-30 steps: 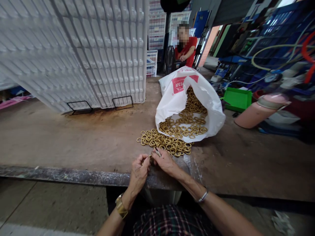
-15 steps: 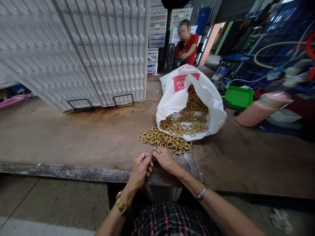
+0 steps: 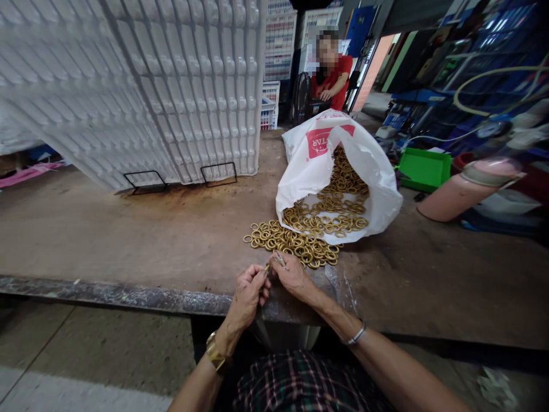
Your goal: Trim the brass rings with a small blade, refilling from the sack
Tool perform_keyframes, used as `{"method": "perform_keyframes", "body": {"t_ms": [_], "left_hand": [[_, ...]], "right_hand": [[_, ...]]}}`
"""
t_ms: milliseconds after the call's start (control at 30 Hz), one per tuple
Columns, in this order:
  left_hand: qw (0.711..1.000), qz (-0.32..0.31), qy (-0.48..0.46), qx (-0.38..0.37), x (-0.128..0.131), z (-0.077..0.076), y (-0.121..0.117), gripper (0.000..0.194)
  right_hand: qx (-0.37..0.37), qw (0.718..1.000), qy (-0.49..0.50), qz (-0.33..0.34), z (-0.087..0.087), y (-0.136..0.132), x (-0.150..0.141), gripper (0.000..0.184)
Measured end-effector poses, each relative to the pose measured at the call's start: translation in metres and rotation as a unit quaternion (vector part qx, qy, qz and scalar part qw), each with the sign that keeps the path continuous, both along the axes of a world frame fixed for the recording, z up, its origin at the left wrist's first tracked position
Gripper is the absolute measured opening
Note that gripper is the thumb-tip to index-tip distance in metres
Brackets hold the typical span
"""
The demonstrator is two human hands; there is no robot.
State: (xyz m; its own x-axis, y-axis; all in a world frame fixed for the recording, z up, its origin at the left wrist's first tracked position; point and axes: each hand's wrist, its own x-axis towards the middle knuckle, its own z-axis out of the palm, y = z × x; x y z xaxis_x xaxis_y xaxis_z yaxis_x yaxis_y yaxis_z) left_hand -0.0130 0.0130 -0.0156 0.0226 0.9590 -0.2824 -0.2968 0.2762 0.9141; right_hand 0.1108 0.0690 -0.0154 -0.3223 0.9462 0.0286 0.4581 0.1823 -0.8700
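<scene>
My left hand [image 3: 249,290] is closed in a pinch on a small brass-coloured ring [image 3: 267,268], near the table's front edge. Beside it, my right hand [image 3: 292,278] is closed around a slim metal tool [image 3: 279,259] whose kind I cannot make out; part of it is hidden by the fingers. The two hands nearly meet at the fingertips. Just beyond them lies a pile of brass-coloured rings [image 3: 306,247]. A white sack [image 3: 295,171] with a red print lies behind the pile, its torn mouth facing me and more rings inside.
Stacked white moulded trays [image 3: 206,91] stand on the wooden table [image 3: 107,240] at left, by black wire stands [image 3: 219,174]. To the right are a green bin [image 3: 425,170] and a pink bottle [image 3: 448,194]. Beyond the table a person in a red shirt [image 3: 343,80] sits near a fan [image 3: 302,97].
The view has shifted slightly, so the scene sits a little farther right. The ring at my left fingertips now shows more clearly, and my right fingertips have drawn slightly away from it.
</scene>
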Motion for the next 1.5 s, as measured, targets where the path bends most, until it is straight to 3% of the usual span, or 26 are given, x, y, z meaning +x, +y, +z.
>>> {"method": "perform_keyframes", "body": {"t_ms": [167, 333, 733, 1067, 1200, 1333, 1500], "left_hand": [[1.000, 0.020, -0.002, 0.004, 0.001, -0.003, -0.001, 0.030], [1.000, 0.021, -0.005, 0.006, 0.001, -0.005, -0.002, 0.030], [0.998, 0.045, 0.048, 0.020, 0.003, -0.008, -0.002, 0.032], [0.996, 0.016, 0.087, 0.033, 0.004, -0.005, -0.009, 0.032], [1.000, 0.002, 0.022, 0.023, 0.004, -0.001, -0.012, 0.029], [0.994, 0.020, -0.104, -0.012, 0.002, 0.004, -0.010, 0.027], [0.989, 0.029, -0.143, -0.014, 0.001, 0.007, -0.008, 0.028]], "right_hand": [[0.098, 0.973, -0.199, 0.059, -0.005, -0.007, 0.005, 0.017], [0.100, 0.944, -0.297, 0.104, 0.003, -0.013, 0.005, 0.021], [0.090, 0.931, -0.343, 0.082, 0.005, -0.015, 0.002, 0.023], [0.074, 0.930, -0.344, 0.111, 0.005, -0.002, 0.005, 0.021], [0.057, 0.956, -0.275, 0.085, 0.004, 0.005, 0.004, 0.017], [-0.036, 0.994, -0.093, 0.032, 0.005, 0.005, 0.002, 0.026], [-0.178, 0.975, 0.088, 0.096, 0.005, -0.002, 0.001, 0.030]]}}
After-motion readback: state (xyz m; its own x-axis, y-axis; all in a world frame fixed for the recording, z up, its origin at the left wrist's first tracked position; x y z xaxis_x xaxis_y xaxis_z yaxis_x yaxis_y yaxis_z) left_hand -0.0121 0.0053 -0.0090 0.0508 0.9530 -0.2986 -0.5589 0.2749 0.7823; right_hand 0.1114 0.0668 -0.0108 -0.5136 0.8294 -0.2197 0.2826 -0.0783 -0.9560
